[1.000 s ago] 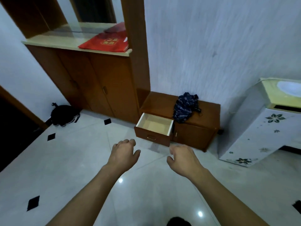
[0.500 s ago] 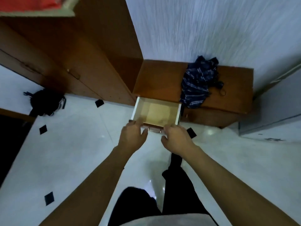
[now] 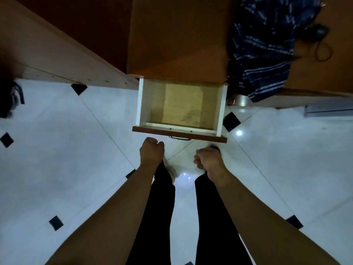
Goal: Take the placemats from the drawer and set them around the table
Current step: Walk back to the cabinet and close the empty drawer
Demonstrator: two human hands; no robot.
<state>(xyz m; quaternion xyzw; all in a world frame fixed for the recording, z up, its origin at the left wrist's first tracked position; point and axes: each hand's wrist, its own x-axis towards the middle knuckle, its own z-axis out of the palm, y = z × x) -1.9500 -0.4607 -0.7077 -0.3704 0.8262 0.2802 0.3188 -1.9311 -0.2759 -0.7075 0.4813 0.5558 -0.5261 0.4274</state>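
Observation:
A pulled-out drawer (image 3: 140, 104) with white side walls and a brown front sits right below me, sticking out of a low wooden cabinet (image 3: 172, 44). Its wooden bottom shows a paler rectangle (image 3: 183, 104); I cannot tell whether that is a mat or light. My left hand (image 3: 151, 154) hovers just in front of the drawer front, fingers curled, holding nothing. My right hand (image 3: 207, 159) hovers beside it, also curled with nothing in it. Neither hand touches the drawer or its metal handle (image 3: 179, 138).
A dark striped cloth (image 3: 267, 44) lies on the low cabinet, right of the drawer. A tall wooden cabinet (image 3: 57, 54) stands to the left, with a black bag (image 3: 7, 100) on the white tiled floor (image 3: 66, 150). My legs in black trousers (image 3: 162, 207) stand close to the drawer.
I have stepped up to the drawer and now look straight down into it. Both hands came off the drawer front, drew back a little and curled.

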